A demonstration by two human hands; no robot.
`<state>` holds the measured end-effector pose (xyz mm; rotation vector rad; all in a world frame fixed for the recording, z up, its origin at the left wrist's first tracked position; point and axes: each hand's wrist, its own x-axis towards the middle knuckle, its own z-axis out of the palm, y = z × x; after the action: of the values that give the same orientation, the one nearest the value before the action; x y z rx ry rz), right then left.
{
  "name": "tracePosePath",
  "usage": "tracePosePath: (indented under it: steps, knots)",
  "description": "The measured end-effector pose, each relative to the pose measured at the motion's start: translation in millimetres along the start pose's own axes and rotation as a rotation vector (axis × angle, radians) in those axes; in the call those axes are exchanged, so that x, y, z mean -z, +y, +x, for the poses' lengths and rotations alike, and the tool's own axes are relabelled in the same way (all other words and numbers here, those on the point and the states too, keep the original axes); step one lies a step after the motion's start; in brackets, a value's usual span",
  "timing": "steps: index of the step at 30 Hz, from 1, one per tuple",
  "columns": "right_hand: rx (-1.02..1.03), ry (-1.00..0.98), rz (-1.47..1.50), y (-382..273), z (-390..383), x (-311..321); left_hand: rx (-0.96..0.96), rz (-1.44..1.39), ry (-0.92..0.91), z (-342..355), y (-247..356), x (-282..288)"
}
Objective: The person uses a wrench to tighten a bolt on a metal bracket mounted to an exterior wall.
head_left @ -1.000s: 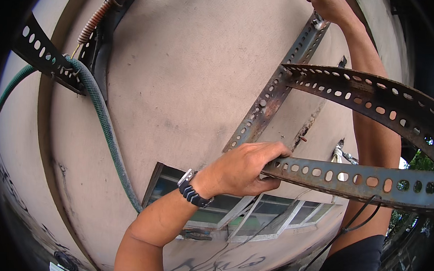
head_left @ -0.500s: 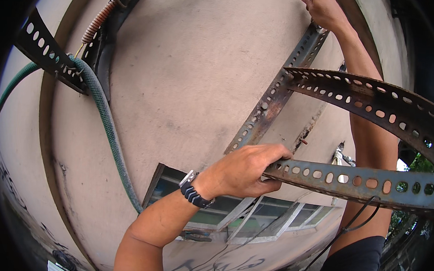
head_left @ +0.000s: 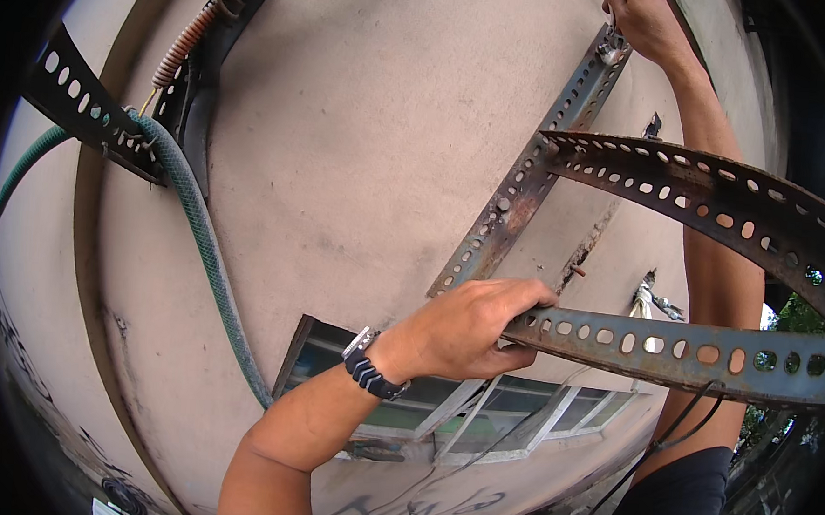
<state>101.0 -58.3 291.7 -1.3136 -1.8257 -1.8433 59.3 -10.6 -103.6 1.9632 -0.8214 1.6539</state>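
Observation:
A rusty bracket of slotted angle iron is against the wall, its upright strip (head_left: 519,184) slanting down to the left. My left hand (head_left: 470,326), with a watch (head_left: 369,367) on its wrist, grips the end of the bracket's lower slotted bar (head_left: 650,345). A second slotted bar (head_left: 687,174) runs out from the upright above it. My right hand (head_left: 641,25) is closed at the top edge, around a slim metal tool that is mostly hidden. The tool's end is by a bolt (head_left: 614,52) at the upright's top.
On the left hang another slotted bracket (head_left: 90,96), a green hose (head_left: 199,228) and a coiled copper-coloured tube (head_left: 186,45). Louvred windows (head_left: 488,415) lie below. A black cable (head_left: 688,426) loops under the lower bar; white cloth-like ties (head_left: 645,298) stick out of the wall.
My right hand has moved to the right, and the upright's top with its bolt shows more. My left hand keeps its grip on the lower bar.

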Motion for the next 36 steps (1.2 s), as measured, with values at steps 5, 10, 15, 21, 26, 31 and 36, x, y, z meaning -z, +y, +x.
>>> tracePosePath:
  steps: [5,10,15,21,26,31,36]
  knots:
    - [0.082,-0.198,-0.202,-11.5,-15.8,-2.8,-0.01,-0.028,-0.012,2.6,-0.8,-3.1]
    - [-0.128,-0.048,-0.174,3.4,-3.6,-16.8,0.013,-0.02,-0.024,0.3,0.4,-2.7]
    - [-0.489,-0.129,-0.259,33.7,35.4,-28.3,-0.003,-0.03,-0.032,3.0,2.0,-1.4]
    - [-0.519,0.065,-0.11,15.2,14.3,-20.0,0.008,-0.001,-0.004,-1.6,0.2,1.3]
    - [-0.458,0.161,0.095,-3.2,-0.5,1.4,0.007,-0.023,-0.02,1.0,-0.3,-4.0]
    - [0.072,-0.135,-0.178,-0.9,3.9,-0.5,0.01,-0.033,-0.03,2.5,3.1,-0.4]
    - [0.143,-0.173,-0.189,-0.3,-4.7,-18.3,0.04,-0.021,-0.033,1.8,5.2,0.7]
